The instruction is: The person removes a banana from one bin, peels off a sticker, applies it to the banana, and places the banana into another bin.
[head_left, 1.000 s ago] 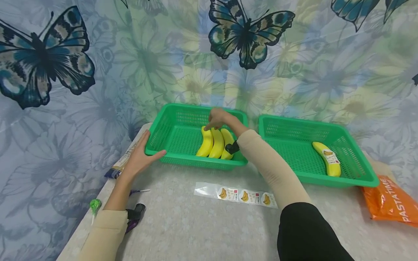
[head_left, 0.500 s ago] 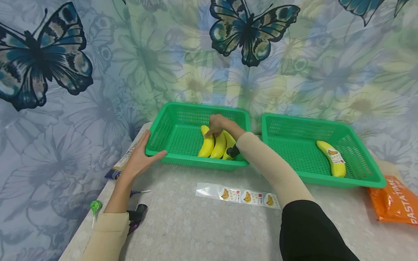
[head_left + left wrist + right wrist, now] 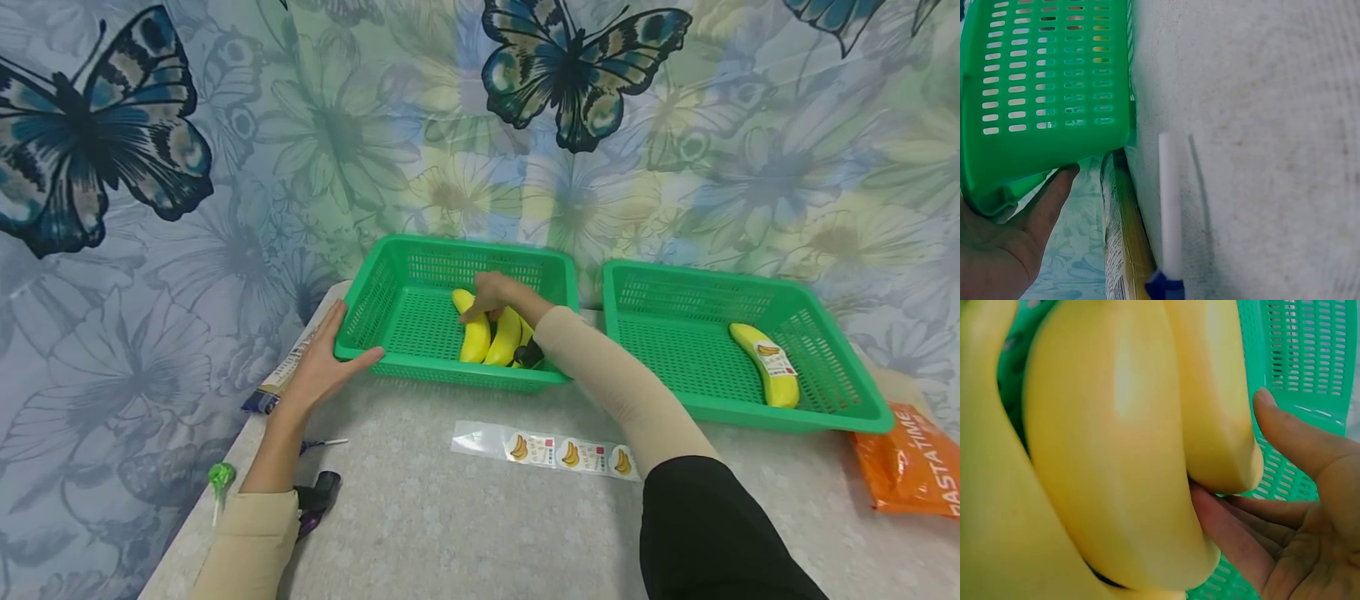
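Three yellow bananas point(image 3: 487, 337) lie side by side in the left green basket point(image 3: 420, 377). My right hand point(image 3: 495, 293) is down over their far ends. In the right wrist view its fingers point(image 3: 1235, 537) curl under the tips of the bananas point(image 3: 1116, 456) and the thumb stands beside them. My left hand point(image 3: 322, 367) holds the basket's near left corner, thumb along the front rim. The left wrist view shows that thumb point(image 3: 1050, 200) under the basket's rim point(image 3: 1041, 144).
A second green basket point(image 3: 750, 417) on the right holds one labelled banana point(image 3: 768, 367). A strip of banana stickers point(image 3: 555, 452) lies before the baskets. An orange bag point(image 3: 911, 467) sits far right. A packet point(image 3: 1119, 250), a white stick point(image 3: 1171, 206) and a green lollipop point(image 3: 220, 477) lie by the table's left edge.
My right hand has come down from above the bananas onto their far ends, and the leftmost banana has tilted left. The left hand has stayed on the basket corner.
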The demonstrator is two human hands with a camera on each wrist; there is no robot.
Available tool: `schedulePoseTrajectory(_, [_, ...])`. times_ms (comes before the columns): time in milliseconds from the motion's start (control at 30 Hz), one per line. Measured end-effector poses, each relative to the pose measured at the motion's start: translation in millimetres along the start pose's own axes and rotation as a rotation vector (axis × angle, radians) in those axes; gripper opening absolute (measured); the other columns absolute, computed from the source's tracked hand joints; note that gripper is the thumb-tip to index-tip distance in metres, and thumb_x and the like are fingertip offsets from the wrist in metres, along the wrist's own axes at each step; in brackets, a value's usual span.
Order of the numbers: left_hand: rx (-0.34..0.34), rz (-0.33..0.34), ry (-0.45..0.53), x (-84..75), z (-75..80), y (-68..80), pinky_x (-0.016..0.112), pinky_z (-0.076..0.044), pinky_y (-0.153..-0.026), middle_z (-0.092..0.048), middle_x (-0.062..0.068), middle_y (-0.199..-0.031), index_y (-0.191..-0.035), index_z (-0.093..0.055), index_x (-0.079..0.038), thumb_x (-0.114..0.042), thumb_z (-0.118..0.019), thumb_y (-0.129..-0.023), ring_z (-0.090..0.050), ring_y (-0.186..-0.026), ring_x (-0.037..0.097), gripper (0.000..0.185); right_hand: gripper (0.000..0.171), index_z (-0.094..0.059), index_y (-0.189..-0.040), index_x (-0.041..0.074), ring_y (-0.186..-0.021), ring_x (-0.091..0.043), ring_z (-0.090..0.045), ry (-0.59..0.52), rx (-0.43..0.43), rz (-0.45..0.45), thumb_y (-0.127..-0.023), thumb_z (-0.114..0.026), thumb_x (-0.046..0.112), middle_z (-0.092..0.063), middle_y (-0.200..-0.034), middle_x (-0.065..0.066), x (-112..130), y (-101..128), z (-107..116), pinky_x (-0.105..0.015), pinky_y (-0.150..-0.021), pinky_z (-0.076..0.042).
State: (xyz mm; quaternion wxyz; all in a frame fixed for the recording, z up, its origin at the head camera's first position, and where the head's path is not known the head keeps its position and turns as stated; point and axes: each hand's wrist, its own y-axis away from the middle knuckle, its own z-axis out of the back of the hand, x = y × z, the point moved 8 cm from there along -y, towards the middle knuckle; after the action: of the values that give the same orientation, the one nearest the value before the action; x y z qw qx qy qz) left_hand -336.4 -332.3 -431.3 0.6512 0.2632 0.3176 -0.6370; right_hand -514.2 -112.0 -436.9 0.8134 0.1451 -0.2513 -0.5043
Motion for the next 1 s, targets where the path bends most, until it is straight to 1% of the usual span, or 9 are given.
schedulePoseTrajectory(100, [-0.001,0.004,0.002,0.5,1.1,1.6,0.073,-0.014,-0.112,0.005,0.004,-0.166,-0.157,0.004,-0.024,-0.052,-0.065,-0.087,-0.002,-0.152,0.039,0.103,0.055,-0.049,-0.111,0.007,-0.078,-0.017,-0.068,-0.010,-0.002,-0.006,-0.083,-0.073,0.049,-0.058,-0.097,-0.007,2,0,-2,-0.025,-0.072,-0.059])
schedulePoseTrajectory(167, [0.000,0.007,0.005,1.0,1.4,2.5,0.073,-0.014,-0.112,0.006,0.002,-0.166,-0.157,0.004,-0.024,-0.053,-0.065,-0.087,-0.002,-0.152,0.039,0.103,0.056,-0.050,-0.112,0.007,-0.079,-0.017,-0.069,-0.007,-0.007,-0.004,-0.083,-0.073,0.049,-0.059,-0.099,-0.008,3,-1,-2,-0.024,-0.071,-0.059])
schedulePoseTrajectory(267, [0.006,0.016,0.007,1.6,1.2,3.2,0.073,-0.014,-0.112,0.007,0.002,-0.166,-0.157,0.005,-0.025,-0.054,-0.065,-0.087,-0.001,-0.152,0.039,0.103,0.059,-0.050,-0.115,0.006,-0.079,-0.017,-0.070,-0.036,-0.026,-0.018,-0.081,-0.076,0.046,-0.059,-0.101,-0.009,3,0,-2,-0.024,-0.070,-0.060])
schedulePoseTrajectory(367, [0.011,0.031,0.010,2.6,0.9,3.1,0.073,-0.014,-0.112,0.007,0.000,-0.166,-0.157,0.006,-0.028,-0.056,-0.065,-0.086,-0.001,-0.152,0.039,0.104,0.064,-0.049,-0.119,0.005,-0.075,-0.017,-0.071,-0.065,-0.067,-0.047,-0.078,-0.080,0.044,-0.060,-0.100,-0.010,1,1,1,-0.025,-0.068,-0.060])
schedulePoseTrajectory(433, [0.013,0.037,0.009,2.8,0.6,2.5,0.073,-0.014,-0.112,0.007,-0.001,-0.166,-0.156,0.006,-0.029,-0.057,-0.065,-0.086,-0.001,-0.152,0.038,0.104,0.065,-0.050,-0.118,0.005,-0.072,-0.017,-0.071,-0.077,-0.096,-0.070,-0.076,-0.082,0.042,-0.062,-0.097,-0.009,-1,2,3,-0.025,-0.067,-0.060])
schedulePoseTrajectory(633, [0.030,0.040,0.010,-0.3,-3.8,0.8,0.074,-0.014,-0.112,0.008,-0.003,-0.166,-0.156,0.006,-0.030,-0.058,-0.065,-0.086,-0.001,-0.152,0.038,0.104,0.051,-0.059,-0.102,0.004,-0.073,-0.020,-0.073,-0.072,-0.148,-0.097,-0.076,-0.082,0.042,-0.069,-0.083,-0.010,-7,9,9,-0.027,-0.068,-0.061])
schedulePoseTrajectory(767, [0.034,0.036,0.021,-0.8,-4.4,0.2,0.073,-0.013,-0.112,0.008,-0.001,-0.166,-0.156,0.007,-0.029,-0.057,-0.065,-0.086,0.000,-0.152,0.038,0.104,0.044,-0.063,-0.091,0.003,-0.073,-0.022,-0.074,-0.102,-0.185,-0.095,-0.076,-0.083,0.040,-0.072,-0.077,-0.010,-8,17,19,-0.028,-0.067,-0.061])
schedulePoseTrajectory(867, [0.028,0.032,0.029,0.1,-2.7,-0.5,0.072,-0.014,-0.113,0.008,0.001,-0.166,-0.156,0.007,-0.029,-0.057,-0.065,-0.086,0.001,-0.152,0.038,0.105,0.042,-0.062,-0.088,0.004,-0.073,-0.022,-0.073,-0.123,-0.208,-0.091,-0.076,-0.083,0.039,-0.070,-0.074,-0.009,-8,23,29,-0.030,-0.069,-0.061])
schedulePoseTrajectory(1000, [0.027,0.037,0.020,0.8,-0.7,-0.3,0.073,-0.014,-0.112,0.008,0.002,-0.166,-0.156,0.008,-0.028,-0.058,-0.065,-0.086,0.000,-0.152,0.039,0.106,0.039,-0.063,-0.084,0.005,-0.075,-0.024,-0.073,-0.118,-0.207,-0.082,-0.078,-0.082,0.039,-0.069,-0.072,-0.010,-7,31,37,-0.034,-0.077,-0.061])
